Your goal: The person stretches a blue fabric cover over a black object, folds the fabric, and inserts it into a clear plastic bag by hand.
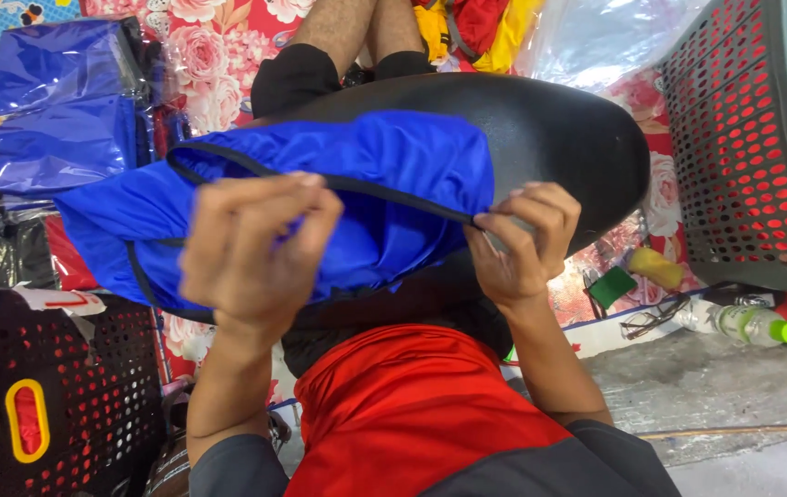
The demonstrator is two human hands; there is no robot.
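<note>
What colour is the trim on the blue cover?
Black trim, clearest in the head view.

Floral red mat (218, 55), grey concrete floor (715, 377)

The scene is bright and evenly lit, with soft light that seems to come from above. Colours are strong and saturated. The clear plastic wrap (90, 101) at upper left shows white glare, and the black moulded form (568, 138) carries a dull sheen. Shadows are weak. The near sleeves look slightly soft.
</note>
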